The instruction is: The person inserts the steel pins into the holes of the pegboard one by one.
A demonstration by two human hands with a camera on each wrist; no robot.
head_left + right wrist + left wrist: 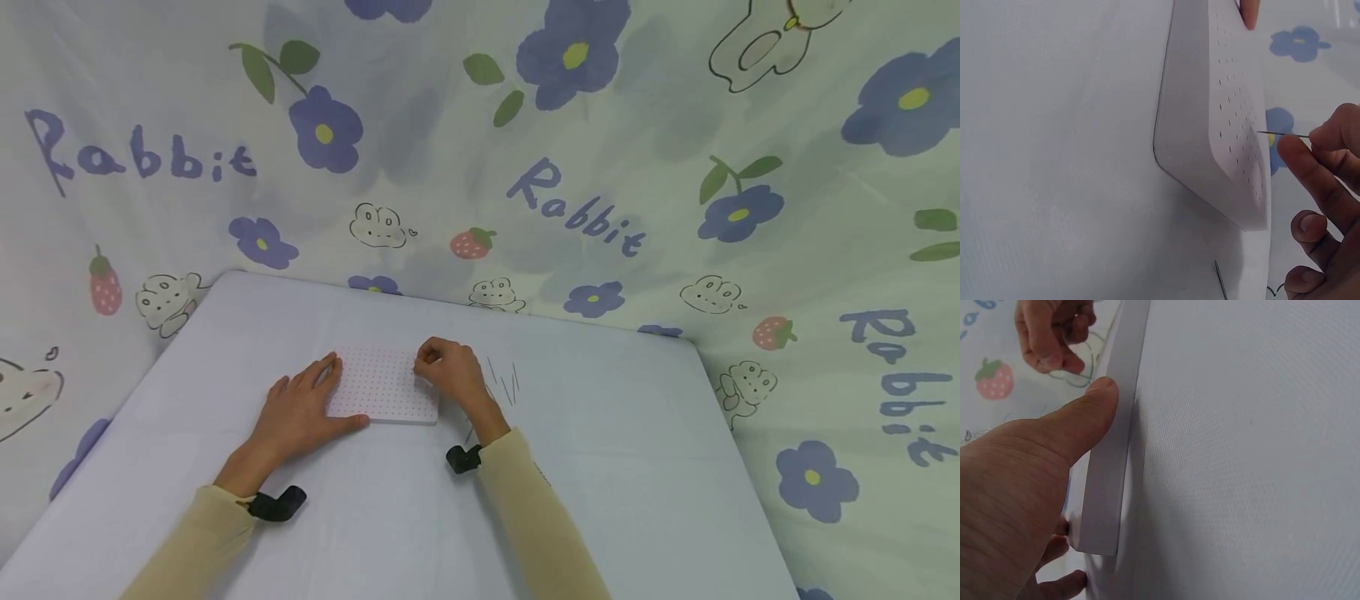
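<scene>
A white board (382, 387) with rows of small holes lies flat on the table. My left hand (296, 417) is spread at its left end, with the thumb resting along the near edge and the fingers at the left side. Over the board's right part, my right hand (453, 375) pinches a thin needle (1282, 133) between thumb and forefinger. In the right wrist view the needle's tip points toward the holed face, and the other fingers are loosely bent.
Several loose needles (516, 377) lie on the white table (637, 467) to the right of the board, partly behind the right wrist. One needle (1220, 280) shows near the board's corner. A patterned curtain (420, 125) hangs behind the table.
</scene>
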